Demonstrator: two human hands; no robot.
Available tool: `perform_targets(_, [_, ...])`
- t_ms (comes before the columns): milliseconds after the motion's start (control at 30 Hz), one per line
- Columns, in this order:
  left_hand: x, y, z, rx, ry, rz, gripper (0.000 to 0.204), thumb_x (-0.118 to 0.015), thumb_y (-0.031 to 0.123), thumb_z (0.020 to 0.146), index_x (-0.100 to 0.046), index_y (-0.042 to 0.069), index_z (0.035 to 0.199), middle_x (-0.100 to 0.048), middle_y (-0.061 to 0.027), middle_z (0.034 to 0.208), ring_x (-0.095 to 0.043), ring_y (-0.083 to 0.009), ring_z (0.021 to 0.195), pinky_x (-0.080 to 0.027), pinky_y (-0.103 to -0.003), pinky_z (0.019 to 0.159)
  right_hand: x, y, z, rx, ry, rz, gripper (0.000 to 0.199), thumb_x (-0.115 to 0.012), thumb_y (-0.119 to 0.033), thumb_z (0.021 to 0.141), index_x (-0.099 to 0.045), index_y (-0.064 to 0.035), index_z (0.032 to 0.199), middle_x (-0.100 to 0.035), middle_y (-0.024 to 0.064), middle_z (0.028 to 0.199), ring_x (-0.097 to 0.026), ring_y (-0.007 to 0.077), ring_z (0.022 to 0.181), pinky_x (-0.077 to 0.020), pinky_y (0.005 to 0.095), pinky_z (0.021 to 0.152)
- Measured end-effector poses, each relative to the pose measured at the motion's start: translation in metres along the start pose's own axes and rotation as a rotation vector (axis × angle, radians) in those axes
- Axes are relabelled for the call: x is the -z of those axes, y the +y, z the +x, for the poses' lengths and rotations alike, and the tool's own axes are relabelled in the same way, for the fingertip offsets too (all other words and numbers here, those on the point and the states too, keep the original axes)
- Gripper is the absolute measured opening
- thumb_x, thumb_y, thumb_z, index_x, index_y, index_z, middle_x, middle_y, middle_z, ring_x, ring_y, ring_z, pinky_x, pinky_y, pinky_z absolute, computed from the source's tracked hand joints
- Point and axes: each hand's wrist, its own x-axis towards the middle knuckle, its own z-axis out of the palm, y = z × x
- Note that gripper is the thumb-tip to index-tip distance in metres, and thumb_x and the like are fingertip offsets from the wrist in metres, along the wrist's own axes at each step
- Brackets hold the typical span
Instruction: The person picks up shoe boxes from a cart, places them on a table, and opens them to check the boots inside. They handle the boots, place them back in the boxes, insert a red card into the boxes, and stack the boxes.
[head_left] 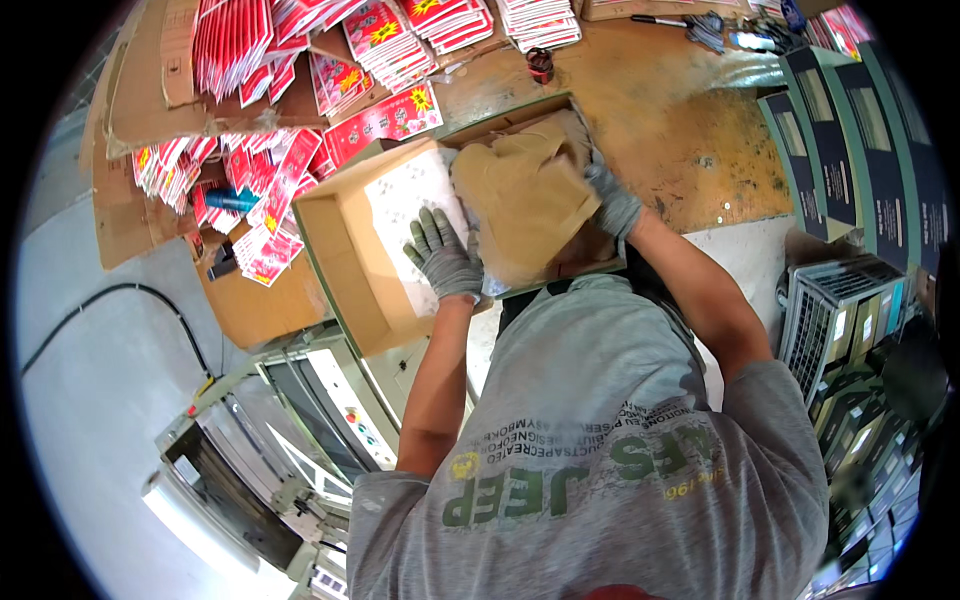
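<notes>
Two grey knit gloves work at an open cardboard box (345, 265) near the picture's centre. The left hand (443, 256) lies flat, fingers (428, 232) spread, on the white speckled sheet (410, 195) lining the box, at 9 o'clock from a crumpled brown paper (525, 195). The right hand (612, 200) sits at 3 o'clock of that paper, fingers curled over its wrinkled edge, gripping it. The paper is soft, creased and blurred, and bulges over the box's right half. The box rests on a worn wooden surface (690, 130) with scuffed yellowish patches. At 11 o'clock, glossy red packets (385, 35) lie in fanned stacks on flattened cardboard. At 3 o'clock stand dark rectangular cartons (850, 130), upright in a row.
</notes>
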Motion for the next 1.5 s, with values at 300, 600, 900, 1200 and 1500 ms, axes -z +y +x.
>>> perform_targets(300, [0.008, 0.005, -0.010, 0.139, 0.078, -0.237, 0.119, -0.071, 0.060, 0.077, -0.009, 0.000, 0.160, -0.008, -0.0255, 0.166, -0.005, -0.0427, 0.154, 0.000, -0.058, 0.123, 0.109, -0.205, -0.110, -0.118, 0.300, -0.452, 0.036, -0.058, -0.014, 0.099, -0.060, -0.0022, 0.133, -0.068, 0.0109, 0.123, -0.065, 0.0188, 0.112, -0.0510, 0.0316, 0.099])
perform_targets(600, [0.021, 0.012, -0.004, 0.301, 0.120, -0.363, 0.130, -0.075, 0.064, 0.071, -0.008, -0.004, 0.158, -0.021, -0.0300, 0.159, -0.018, -0.0487, 0.147, -0.010, -0.055, 0.122, 0.246, -0.126, -0.139, -0.612, 0.714, -1.230, 0.039, -0.061, -0.008, 0.092, -0.063, -0.0011, 0.130, -0.070, 0.0215, 0.115, -0.069, 0.0315, 0.102, -0.0512, 0.0361, 0.091])
perform_targets(900, [0.028, -0.005, -0.009, 0.302, 0.190, -0.583, 0.093, -0.074, 0.030, 0.085, -0.024, -0.004, 0.156, -0.057, -0.0265, 0.124, -0.051, -0.0407, 0.113, -0.038, -0.051, 0.102, -0.002, -0.106, 0.060, 0.332, -0.063, -1.440, 0.052, -0.065, -0.007, 0.081, -0.057, -0.0058, 0.133, -0.056, 0.0195, 0.137, -0.053, 0.0368, 0.128, -0.0417, 0.0447, 0.110])
perform_targets(1200, [0.029, -0.018, 0.006, 0.322, 0.091, -0.644, 0.074, -0.068, 0.020, 0.086, -0.039, -0.005, 0.149, -0.065, -0.0229, 0.099, -0.059, -0.0402, 0.091, -0.048, -0.050, 0.083, -0.098, -0.062, 0.150, -0.029, -1.077, -2.055, 0.038, -0.071, -0.017, 0.074, -0.070, -0.0107, 0.112, -0.067, 0.0111, 0.121, -0.064, 0.0329, 0.105, -0.0522, 0.0409, 0.088])
perform_targets(1500, [0.028, -0.013, 0.005, 0.342, 0.120, -0.619, 0.073, -0.069, 0.019, 0.085, -0.041, -0.003, 0.149, -0.066, -0.0247, 0.103, -0.062, -0.0412, 0.094, -0.050, -0.048, 0.085, -0.022, -0.255, 0.002, -0.046, -0.767, -1.873, 0.031, -0.073, -0.017, 0.073, -0.070, -0.0171, 0.104, -0.067, 0.0096, 0.103, -0.066, 0.0305, 0.098, -0.0525, 0.0404, 0.087])
